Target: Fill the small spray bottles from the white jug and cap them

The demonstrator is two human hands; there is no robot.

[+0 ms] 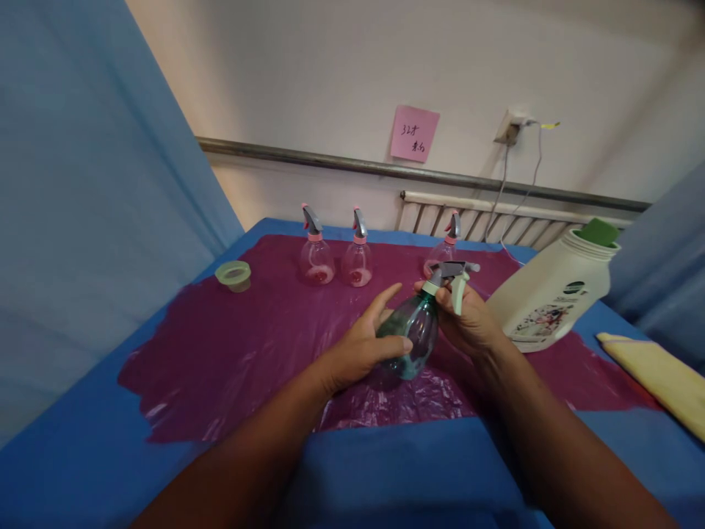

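A green, see-through spray bottle (414, 330) is tilted between my two hands above the purple plastic sheet (264, 323). My left hand (366, 342) grips its round body, the thumb lying across the front. Around the neck and the grey spray head (443, 273) closes my right hand (463, 316), beside the pale trigger; some of its fingers are hidden. Just behind stands a clear spray bottle with a pink collar (449, 250), partly covered by the green one. Right of my right hand, a large pale detergent jug (554, 294) leans with a green item in its mouth.
Two more pink-collared spray bottles (318, 261) (358, 263) with pinkish contents stand at the back. A small pale green lidded cup (233, 275) is at the left. A folded yellow cloth (655, 371) lies at the right. Behind are a wall pipe (308, 156) and a radiator (468, 214).
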